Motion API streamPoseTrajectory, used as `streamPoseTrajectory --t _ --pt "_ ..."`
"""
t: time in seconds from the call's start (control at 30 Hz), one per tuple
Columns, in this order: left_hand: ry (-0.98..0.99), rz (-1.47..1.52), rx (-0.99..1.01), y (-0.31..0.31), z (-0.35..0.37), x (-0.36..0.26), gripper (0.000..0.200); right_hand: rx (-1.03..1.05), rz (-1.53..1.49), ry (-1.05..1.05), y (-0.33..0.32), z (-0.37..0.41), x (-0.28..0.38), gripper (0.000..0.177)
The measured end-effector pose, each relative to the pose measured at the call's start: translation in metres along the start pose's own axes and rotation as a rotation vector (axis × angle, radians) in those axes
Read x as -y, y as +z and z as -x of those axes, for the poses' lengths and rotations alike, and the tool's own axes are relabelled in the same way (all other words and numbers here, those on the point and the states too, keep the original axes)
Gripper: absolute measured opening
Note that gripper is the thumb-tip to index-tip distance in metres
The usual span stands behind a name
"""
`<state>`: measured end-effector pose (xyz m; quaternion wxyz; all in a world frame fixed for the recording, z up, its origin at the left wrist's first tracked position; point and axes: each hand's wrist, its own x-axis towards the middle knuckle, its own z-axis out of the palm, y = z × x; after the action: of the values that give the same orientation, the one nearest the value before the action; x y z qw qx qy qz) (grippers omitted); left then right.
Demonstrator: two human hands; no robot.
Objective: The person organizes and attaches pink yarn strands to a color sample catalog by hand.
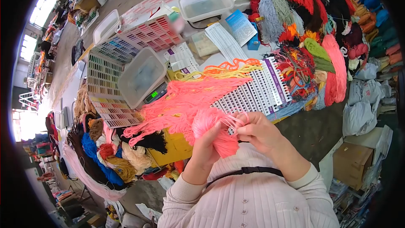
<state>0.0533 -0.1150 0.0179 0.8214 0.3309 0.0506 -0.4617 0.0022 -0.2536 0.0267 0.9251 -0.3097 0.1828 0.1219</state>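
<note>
A bundle of bright pink yarn (225, 142) is gathered in front of my chest. My left hand (204, 147) is closed around its left side, thumb on top. Several strands run taut from the bundle to my right hand (260, 131), whose fingers are pinched on them. Just beyond my hands, loose coral-pink yarn (190, 95) is spread over the table, with orange yarn (228, 66) and yellow yarn (211, 73) along its far side. White cards with rows of holes (263, 86) lie partly under this yarn.
A scale (155, 93) with a green display holds a clear plastic tub (142, 76). Colour shade cards (102, 76) stand behind it. Another plastic tub (206, 4) is at the back. Heaped skeins (295, 12) cover the right side; more skeins (107, 152) hang at left.
</note>
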Motion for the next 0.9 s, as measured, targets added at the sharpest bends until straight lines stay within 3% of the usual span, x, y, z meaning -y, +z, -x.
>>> streamPoseTrajectory --t 0.07,0.2,0.3,0.5,0.7,0.9 --pt "-0.003 0.085 0.065 -0.015 0.0 0.004 0.045 0.07 -0.079 0.02 -0.002 0.0 0.002 0.004" --pt "0.105 0.157 0.175 -0.016 0.001 0.006 0.046 -0.039 0.036 0.066 0.002 0.003 0.008 0.004" --pt "0.055 0.171 0.215 -0.017 -0.002 0.01 0.047 -0.118 0.2 0.034 0.007 0.002 0.006 0.006" --pt "0.108 -0.055 0.042 -0.003 -0.001 0.015 0.049 -0.146 0.318 -0.045 0.009 -0.003 -0.003 0.007" --pt "0.029 0.252 0.162 0.0 -0.003 0.003 0.045 -0.131 0.183 -0.018 0.007 0.0 0.003 0.005" --pt "0.07 0.102 -0.053 -0.008 -0.002 0.012 0.024 -0.087 0.141 -0.103 -0.001 -0.004 -0.004 0.006"
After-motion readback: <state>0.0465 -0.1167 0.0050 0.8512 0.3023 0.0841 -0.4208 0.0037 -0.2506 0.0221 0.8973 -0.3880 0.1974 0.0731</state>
